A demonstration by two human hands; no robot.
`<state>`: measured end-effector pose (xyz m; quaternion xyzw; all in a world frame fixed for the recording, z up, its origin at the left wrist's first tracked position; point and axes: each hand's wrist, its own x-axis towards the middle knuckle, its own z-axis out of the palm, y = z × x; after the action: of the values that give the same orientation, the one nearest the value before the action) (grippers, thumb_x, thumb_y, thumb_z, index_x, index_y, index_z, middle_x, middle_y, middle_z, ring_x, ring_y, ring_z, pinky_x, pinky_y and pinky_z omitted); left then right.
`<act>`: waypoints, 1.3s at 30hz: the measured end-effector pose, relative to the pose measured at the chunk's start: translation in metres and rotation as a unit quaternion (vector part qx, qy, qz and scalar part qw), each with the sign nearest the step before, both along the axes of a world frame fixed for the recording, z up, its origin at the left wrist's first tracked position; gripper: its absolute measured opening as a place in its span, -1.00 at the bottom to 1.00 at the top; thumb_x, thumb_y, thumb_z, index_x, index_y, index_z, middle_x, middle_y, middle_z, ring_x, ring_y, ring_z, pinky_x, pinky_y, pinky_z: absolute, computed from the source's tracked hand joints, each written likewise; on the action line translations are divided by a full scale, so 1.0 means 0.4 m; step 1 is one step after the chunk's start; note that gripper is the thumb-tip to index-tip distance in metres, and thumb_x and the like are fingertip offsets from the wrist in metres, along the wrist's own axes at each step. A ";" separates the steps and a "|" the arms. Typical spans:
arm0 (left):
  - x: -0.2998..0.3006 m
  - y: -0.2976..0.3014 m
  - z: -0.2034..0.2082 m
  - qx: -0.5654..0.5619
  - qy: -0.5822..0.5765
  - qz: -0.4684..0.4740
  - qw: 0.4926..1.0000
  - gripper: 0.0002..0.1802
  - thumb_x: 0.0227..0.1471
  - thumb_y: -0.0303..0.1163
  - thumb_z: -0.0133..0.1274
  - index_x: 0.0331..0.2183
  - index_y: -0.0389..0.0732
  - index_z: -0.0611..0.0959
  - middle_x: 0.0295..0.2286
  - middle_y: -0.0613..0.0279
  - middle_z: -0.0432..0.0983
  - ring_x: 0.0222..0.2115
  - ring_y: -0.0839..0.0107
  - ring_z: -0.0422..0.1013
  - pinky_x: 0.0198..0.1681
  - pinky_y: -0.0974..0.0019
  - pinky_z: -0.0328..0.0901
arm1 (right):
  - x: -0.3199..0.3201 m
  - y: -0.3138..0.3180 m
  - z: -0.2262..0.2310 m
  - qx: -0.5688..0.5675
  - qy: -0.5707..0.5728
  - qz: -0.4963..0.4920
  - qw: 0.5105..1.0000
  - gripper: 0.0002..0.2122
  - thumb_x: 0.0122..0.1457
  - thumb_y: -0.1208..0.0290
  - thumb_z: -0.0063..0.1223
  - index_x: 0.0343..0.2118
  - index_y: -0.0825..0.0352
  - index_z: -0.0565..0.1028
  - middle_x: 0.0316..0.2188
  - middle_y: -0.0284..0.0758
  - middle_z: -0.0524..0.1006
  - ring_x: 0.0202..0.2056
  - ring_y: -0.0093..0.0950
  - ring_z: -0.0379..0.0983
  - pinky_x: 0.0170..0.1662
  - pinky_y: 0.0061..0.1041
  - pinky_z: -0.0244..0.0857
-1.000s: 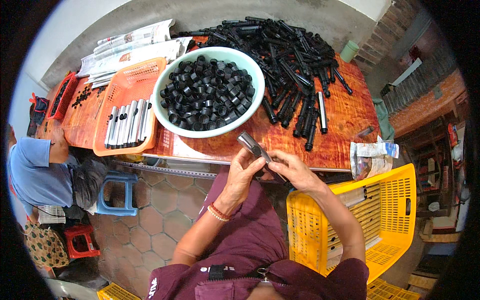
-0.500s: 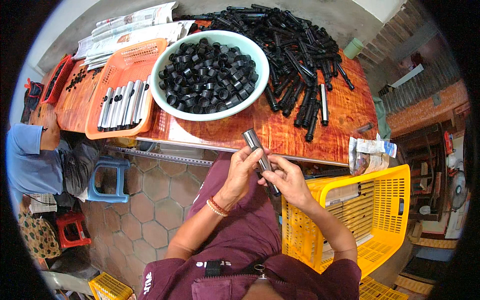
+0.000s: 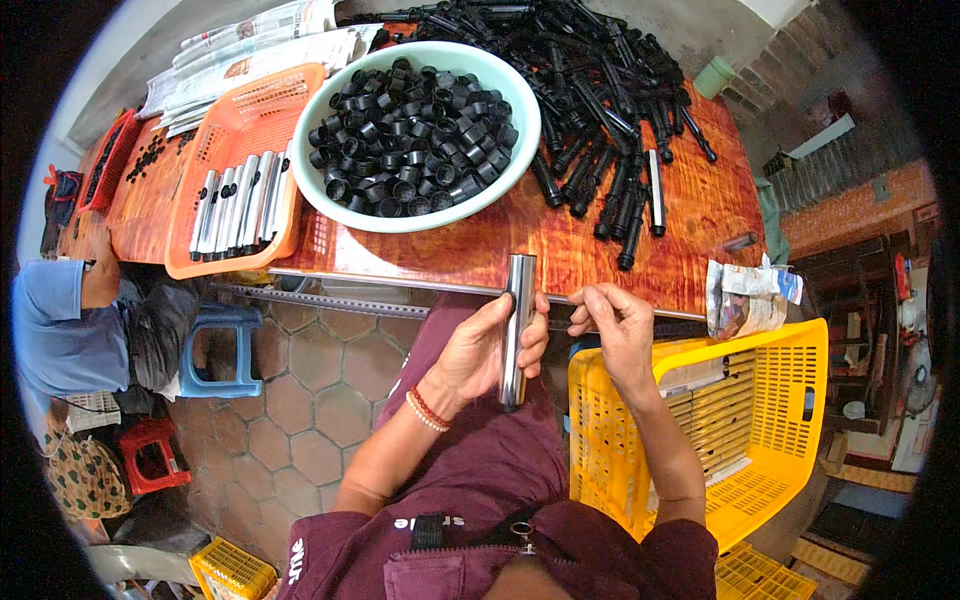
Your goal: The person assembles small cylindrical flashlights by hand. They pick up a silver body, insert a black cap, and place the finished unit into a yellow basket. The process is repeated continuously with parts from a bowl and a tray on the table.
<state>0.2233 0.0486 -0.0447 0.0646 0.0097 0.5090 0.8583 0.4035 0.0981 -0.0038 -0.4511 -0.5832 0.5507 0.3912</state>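
A shiny silver metal tube (image 3: pixel 517 325) stands nearly upright over my lap, just off the table's near edge. My left hand (image 3: pixel 468 352) is closed round its middle, thumb on one side and fingers on the other. Its lower end looks dark. To the right of the tube and apart from it is my right hand (image 3: pixel 622 328), raised with thumb and fingertips pinched together; whatever may be between them is too small to make out. Beyond both hands, a pale green basin (image 3: pixel 405 222) is heaped with short black plastic caps (image 3: pixel 410 140).
An orange basket (image 3: pixel 240 110) holds several silver tubes (image 3: pixel 240 205). Black tubular parts (image 3: pixel 590 90) pile up at the far right of the table (image 3: pixel 440 262). A yellow crate (image 3: pixel 765 410) with more tubes stands by my right arm. Another person (image 3: pixel 70 325) sits at left near a blue stool (image 3: pixel 220 350).
My right hand has let go of the tube and moved right. My left hand now holds the tube alone, turned from slanted to nearly upright.
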 end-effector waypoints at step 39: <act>0.040 -0.035 0.027 0.133 0.466 0.152 0.861 -0.70 0.14 -0.27 0.00 -0.19 -0.28 0.45 -0.57 0.38 0.32 -0.63 0.65 0.23 -0.58 0.56 0.16 | 0.015 0.025 0.017 -0.025 0.037 0.097 0.994 -0.75 0.20 0.41 0.02 -0.11 0.42 0.44 -0.34 -0.36 0.48 -0.34 -0.66 0.44 -0.36 -0.70 0.37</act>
<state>0.2395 0.0345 -0.0337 0.4060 0.3506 0.5396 0.6489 0.4095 0.1081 0.0028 -0.3814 -0.5955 0.6169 0.3454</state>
